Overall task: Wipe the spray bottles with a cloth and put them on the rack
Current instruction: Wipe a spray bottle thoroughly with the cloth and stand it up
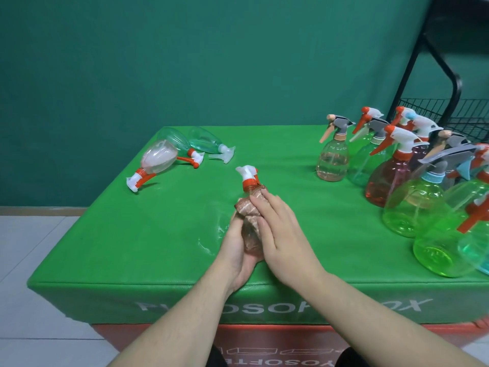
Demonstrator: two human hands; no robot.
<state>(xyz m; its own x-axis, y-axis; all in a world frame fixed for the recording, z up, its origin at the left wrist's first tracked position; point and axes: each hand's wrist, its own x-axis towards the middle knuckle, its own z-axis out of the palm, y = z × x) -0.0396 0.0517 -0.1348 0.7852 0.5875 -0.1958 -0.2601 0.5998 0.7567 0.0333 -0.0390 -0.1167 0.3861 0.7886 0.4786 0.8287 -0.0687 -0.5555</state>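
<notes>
A clear spray bottle with an orange-and-white trigger head (248, 178) is held over the green box top (158, 234), near its front edge. My left hand (236, 250) cups the bottle's lower body from the left. My right hand (280, 229) presses a brownish cloth (250, 207) against the bottle's shoulder and side. Most of the bottle's body is hidden by the cloth and both hands. A black wire rack (449, 115) stands at the far right behind the box.
Three spray bottles (169, 154) lie on their sides at the back left of the box. Several upright bottles (397, 176), pink and green, crowd the right side. A red box sits under the green one. Pale floor tiles lie to the left.
</notes>
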